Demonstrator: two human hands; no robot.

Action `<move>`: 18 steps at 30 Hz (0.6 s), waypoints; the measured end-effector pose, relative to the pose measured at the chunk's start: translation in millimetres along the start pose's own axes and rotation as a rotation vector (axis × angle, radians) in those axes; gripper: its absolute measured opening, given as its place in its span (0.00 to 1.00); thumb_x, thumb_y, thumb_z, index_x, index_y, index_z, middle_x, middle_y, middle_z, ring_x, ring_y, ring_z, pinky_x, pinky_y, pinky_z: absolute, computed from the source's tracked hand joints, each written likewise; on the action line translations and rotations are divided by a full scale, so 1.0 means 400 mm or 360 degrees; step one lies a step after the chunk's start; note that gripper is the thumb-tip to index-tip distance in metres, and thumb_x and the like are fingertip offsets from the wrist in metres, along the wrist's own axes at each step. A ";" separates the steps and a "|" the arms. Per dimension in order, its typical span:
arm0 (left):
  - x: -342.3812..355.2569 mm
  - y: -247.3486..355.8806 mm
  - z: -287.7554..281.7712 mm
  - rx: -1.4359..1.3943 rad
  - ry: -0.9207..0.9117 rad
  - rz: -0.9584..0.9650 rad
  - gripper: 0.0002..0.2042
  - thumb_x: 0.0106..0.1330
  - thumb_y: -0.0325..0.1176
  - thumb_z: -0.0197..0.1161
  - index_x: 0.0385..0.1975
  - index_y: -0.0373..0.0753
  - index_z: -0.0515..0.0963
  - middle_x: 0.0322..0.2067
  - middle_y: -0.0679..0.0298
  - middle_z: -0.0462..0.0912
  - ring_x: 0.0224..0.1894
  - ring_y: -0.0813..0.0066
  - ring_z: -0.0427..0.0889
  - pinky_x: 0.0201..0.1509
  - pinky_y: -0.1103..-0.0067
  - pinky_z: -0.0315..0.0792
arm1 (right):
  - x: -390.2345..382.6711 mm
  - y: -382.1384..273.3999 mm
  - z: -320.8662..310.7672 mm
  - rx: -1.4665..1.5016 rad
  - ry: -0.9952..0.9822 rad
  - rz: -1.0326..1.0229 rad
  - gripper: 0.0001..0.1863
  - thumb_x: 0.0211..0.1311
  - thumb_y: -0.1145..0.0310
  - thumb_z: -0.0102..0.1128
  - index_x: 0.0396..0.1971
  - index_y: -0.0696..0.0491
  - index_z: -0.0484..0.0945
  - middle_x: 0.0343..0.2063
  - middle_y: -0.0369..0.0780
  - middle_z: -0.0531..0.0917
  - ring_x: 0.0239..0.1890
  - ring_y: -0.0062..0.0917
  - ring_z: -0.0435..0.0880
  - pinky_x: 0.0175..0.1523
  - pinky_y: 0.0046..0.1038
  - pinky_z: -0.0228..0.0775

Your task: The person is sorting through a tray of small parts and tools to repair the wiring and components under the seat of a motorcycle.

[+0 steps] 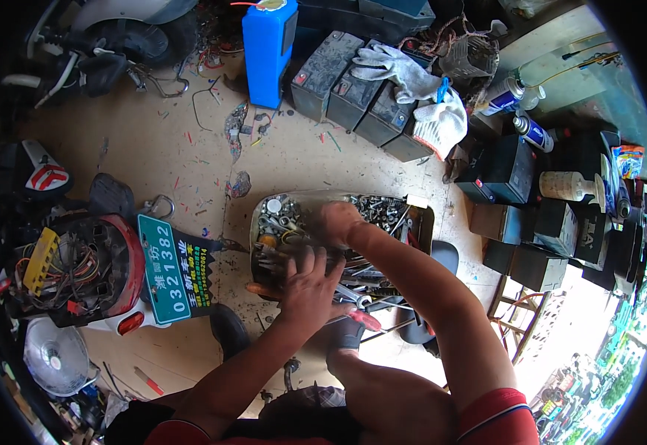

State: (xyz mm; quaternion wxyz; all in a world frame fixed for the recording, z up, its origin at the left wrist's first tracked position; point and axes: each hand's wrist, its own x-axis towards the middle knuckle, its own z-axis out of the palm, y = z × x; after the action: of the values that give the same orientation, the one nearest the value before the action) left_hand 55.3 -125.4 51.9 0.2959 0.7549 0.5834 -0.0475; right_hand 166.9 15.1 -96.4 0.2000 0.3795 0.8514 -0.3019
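Observation:
A shallow tub (431, 231) full of loose screws (383, 206) and hand tools sits on the floor in front of me. My right hand (337, 224) is inside it, over the small parts; motion blur hides its fingers. Fingers apart, my left hand (310, 289) rests over the near left part of the tub, touching or just above the tools. Close to its thumb lie a silver wrench (357, 299) and a red-handled screwdriver (365, 320). An orange-brown handle (258, 288) pokes out at the tub's left corner. A white round cap (273, 206) lies in the far left corner.
Black batteries (331, 70) stand beyond the tub, with grey-white work gloves (397, 70) on top. A blue battery pack (268, 59) is beside them. To the left is a scooter's rear end with exposed wiring (60, 271). More batteries (512, 167) and spray cans (535, 133) are at right.

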 end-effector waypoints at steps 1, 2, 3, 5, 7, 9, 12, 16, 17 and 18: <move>0.000 0.004 0.001 -0.0016 0.0027 0.0001 0.48 0.49 0.65 0.74 0.70 0.48 0.68 0.68 0.45 0.69 0.70 0.44 0.65 0.70 0.45 0.58 | 0.004 0.002 0.006 0.0032 0.0015 0.0051 0.12 0.64 0.64 0.58 0.41 0.49 0.87 0.44 0.44 0.89 0.47 0.34 0.89 0.51 0.31 0.81; -0.001 0.002 0.002 -0.0006 0.0027 0.0001 0.48 0.49 0.65 0.74 0.70 0.48 0.68 0.68 0.45 0.69 0.70 0.44 0.65 0.70 0.45 0.58 | 0.008 -0.013 0.003 0.0037 0.0024 0.0049 0.12 0.64 0.64 0.58 0.41 0.49 0.87 0.44 0.44 0.89 0.47 0.34 0.89 0.51 0.31 0.81; -0.003 0.000 0.004 0.0008 0.0013 -0.0010 0.47 0.49 0.65 0.74 0.70 0.48 0.69 0.67 0.45 0.70 0.70 0.45 0.65 0.70 0.46 0.58 | 0.006 -0.031 0.002 -0.0110 0.0064 0.0028 0.11 0.63 0.65 0.57 0.40 0.48 0.87 0.42 0.43 0.90 0.46 0.33 0.90 0.51 0.31 0.81; -0.002 -0.001 0.004 0.0027 -0.0002 -0.0018 0.47 0.49 0.65 0.74 0.69 0.48 0.69 0.67 0.45 0.70 0.70 0.45 0.65 0.70 0.46 0.58 | -0.002 -0.043 -0.004 -0.0255 0.0109 0.0011 0.11 0.62 0.66 0.57 0.38 0.47 0.87 0.40 0.42 0.90 0.45 0.33 0.90 0.50 0.31 0.81; -0.003 -0.003 0.001 0.0060 0.0008 -0.0024 0.47 0.49 0.64 0.74 0.69 0.48 0.70 0.66 0.46 0.71 0.70 0.46 0.66 0.70 0.47 0.58 | -0.012 -0.041 -0.009 -0.0226 0.0172 -0.0156 0.10 0.61 0.68 0.56 0.34 0.45 0.88 0.38 0.40 0.90 0.43 0.32 0.90 0.47 0.33 0.81; 0.002 0.002 -0.001 0.0046 0.0007 -0.0022 0.46 0.49 0.64 0.75 0.69 0.48 0.70 0.66 0.46 0.71 0.70 0.46 0.65 0.70 0.47 0.58 | -0.015 -0.028 0.016 -0.0244 0.0251 -0.0147 0.10 0.60 0.69 0.56 0.33 0.45 0.88 0.36 0.39 0.90 0.42 0.32 0.90 0.45 0.33 0.81; 0.000 0.000 0.004 0.0040 0.0026 -0.0037 0.46 0.49 0.64 0.75 0.69 0.49 0.70 0.66 0.46 0.71 0.70 0.46 0.65 0.70 0.48 0.58 | -0.012 -0.008 0.024 -0.0269 0.0344 -0.0146 0.08 0.58 0.67 0.58 0.30 0.45 0.87 0.34 0.39 0.90 0.41 0.33 0.89 0.45 0.34 0.80; 0.004 0.004 0.007 0.0026 0.0042 -0.0035 0.46 0.49 0.63 0.75 0.69 0.49 0.70 0.67 0.47 0.70 0.70 0.48 0.65 0.71 0.47 0.58 | -0.038 0.044 0.014 -0.0067 0.0738 -0.0195 0.06 0.55 0.68 0.60 0.22 0.46 0.84 0.25 0.41 0.87 0.32 0.36 0.89 0.38 0.38 0.79; 0.004 0.003 0.007 0.0025 0.0046 -0.0045 0.46 0.49 0.63 0.75 0.69 0.49 0.70 0.67 0.47 0.70 0.70 0.48 0.65 0.71 0.47 0.58 | -0.035 0.038 0.014 -0.0056 0.0717 -0.0113 0.05 0.54 0.67 0.60 0.22 0.46 0.84 0.25 0.41 0.87 0.32 0.36 0.88 0.39 0.37 0.79; 0.004 0.001 0.009 0.0031 0.0049 -0.0029 0.47 0.49 0.63 0.75 0.69 0.49 0.69 0.67 0.47 0.70 0.71 0.48 0.65 0.71 0.47 0.58 | -0.033 0.037 0.013 -0.0058 0.0714 -0.0123 0.05 0.54 0.67 0.60 0.22 0.46 0.84 0.25 0.41 0.87 0.32 0.36 0.88 0.39 0.37 0.79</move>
State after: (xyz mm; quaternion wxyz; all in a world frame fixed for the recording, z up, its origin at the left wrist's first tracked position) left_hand 57.2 -126.0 48.5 0.2790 0.7530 0.5944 -0.0443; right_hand 187.0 12.6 -98.0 0.0007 0.4006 0.8938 -0.2018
